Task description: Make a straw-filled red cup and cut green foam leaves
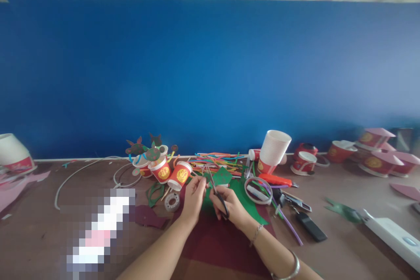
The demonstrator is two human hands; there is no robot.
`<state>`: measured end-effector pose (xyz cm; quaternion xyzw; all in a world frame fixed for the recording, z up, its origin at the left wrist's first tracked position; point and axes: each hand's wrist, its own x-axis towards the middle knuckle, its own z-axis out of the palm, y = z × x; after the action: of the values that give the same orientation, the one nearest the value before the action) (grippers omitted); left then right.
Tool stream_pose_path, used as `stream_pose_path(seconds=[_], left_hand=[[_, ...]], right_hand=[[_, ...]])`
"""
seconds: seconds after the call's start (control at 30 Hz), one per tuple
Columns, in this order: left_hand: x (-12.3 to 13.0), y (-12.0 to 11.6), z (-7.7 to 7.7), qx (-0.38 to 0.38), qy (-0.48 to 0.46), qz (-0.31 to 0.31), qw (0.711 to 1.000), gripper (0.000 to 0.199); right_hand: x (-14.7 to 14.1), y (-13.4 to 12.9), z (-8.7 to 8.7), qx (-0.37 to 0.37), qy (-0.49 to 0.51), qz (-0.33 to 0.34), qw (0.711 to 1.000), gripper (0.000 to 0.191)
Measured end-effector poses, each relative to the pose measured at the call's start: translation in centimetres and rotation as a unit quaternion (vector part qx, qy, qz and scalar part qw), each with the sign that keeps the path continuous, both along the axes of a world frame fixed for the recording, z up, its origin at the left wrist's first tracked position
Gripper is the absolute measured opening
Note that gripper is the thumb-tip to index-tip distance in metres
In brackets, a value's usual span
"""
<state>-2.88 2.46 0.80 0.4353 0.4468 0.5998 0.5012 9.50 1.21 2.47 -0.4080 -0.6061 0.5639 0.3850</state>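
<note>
My right hand (228, 205) grips a pair of scissors (224, 208) by its black handles, its blades pointing up and to the left. Close to the blades, my left hand (196, 192) pinches a small dark green paper piece (206, 177) between thumb and fingers. Beneath both hands lie a green paper sheet (254, 208) and a dark red sheet (210, 245). Just beyond the scissors rests a cut green paper piece (223, 176). A tape roll (172, 202) sits left of my left hand.
Red and white paper cups (180, 175) with paper decorations stand at the back left. Colourful pipe cleaners (216, 159) lie along the blue panel (210, 74). To the right are a cup stack (275, 146), an orange cutter (275, 180), a black key fob (311, 226) and a white box (393, 236).
</note>
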Motion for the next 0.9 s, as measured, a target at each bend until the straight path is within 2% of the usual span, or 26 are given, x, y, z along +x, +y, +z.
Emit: stream_pose_path(seconds=[0.27,0.53,0.9], left_hand=[[-0.06,-0.06,0.04,0.006,0.012,0.011,1.0,0.032],[-0.08,0.04,-0.06,0.023,0.029,-0.014,0.999,0.029],[-0.06,-0.04,-0.13,0.011,0.033,0.014,0.999,0.03]], right_hand=[[-0.02,0.07,-0.25,-0.008,-0.002,0.0,1.0,0.035],[0.01,0.16,-0.54,-0.008,0.023,-0.011,1.0,0.029],[0.11,0.24,-0.42,-0.001,0.01,-0.003,1.0,0.032]])
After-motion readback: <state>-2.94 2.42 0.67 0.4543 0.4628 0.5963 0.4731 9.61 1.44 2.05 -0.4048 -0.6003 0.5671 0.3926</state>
